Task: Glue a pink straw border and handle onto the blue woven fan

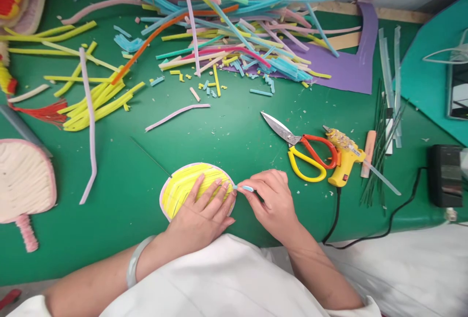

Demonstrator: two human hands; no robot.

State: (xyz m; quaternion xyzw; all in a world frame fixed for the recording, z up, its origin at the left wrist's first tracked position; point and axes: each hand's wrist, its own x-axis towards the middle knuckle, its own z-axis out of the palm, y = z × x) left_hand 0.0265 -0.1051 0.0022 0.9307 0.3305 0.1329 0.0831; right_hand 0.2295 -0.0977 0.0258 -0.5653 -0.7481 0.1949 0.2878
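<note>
A round yellow strip-covered piece (183,185) with a pale pink rim lies on the green table (226,136) close to me. My left hand (203,212) rests flat on it, fingers stretched out and pressing it down. My right hand (272,197) pinches a short light-blue strip (245,188) at the piece's right edge, next to my left fingertips. A pale bangle (136,261) is on my left wrist.
Scissors with red and yellow handles (305,151) and a yellow glue gun (343,158) lie right of my hands, its black cord (334,217) running off the table edge. A heap of coloured strips (226,19), purple sheet (347,70), yellow strips (95,102), pink fan-shaped piece (24,185), black box (446,175).
</note>
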